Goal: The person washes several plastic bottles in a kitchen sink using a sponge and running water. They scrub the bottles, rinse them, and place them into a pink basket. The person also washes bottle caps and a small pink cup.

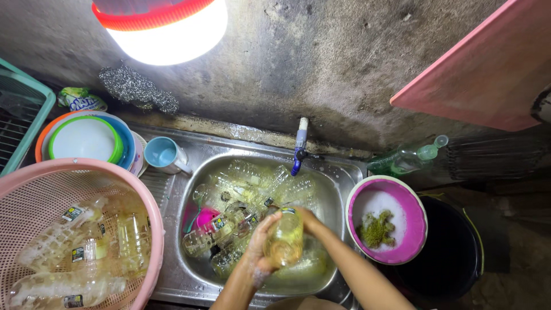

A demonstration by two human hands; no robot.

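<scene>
Low in the centre of the frame, both hands hold 1 clear glass jar upright over the steel sink. The left hand wraps the jar's left side, fingers curled closed against the glass and flecked with suds near the wrist. The right hand grips near the rim from the upper right, fingers bent around the mouth; how far they reach inside cannot be told. The jar has a yellowish tint in its lower part. Under and left of it the sink basin is crowded with clear plastic bottles lying on their sides, with a pink cup among them. A blue and white tap stands at the sink's back edge, above the jar. Just right of the sink sits a purple bowl holding foam and a green scrubber. At lower left a pink basket holds more clear bottles. At upper left lie stacked plates, a light blue mug, steel wool on the ledge, and a bright lamp at the top edge.
</scene>
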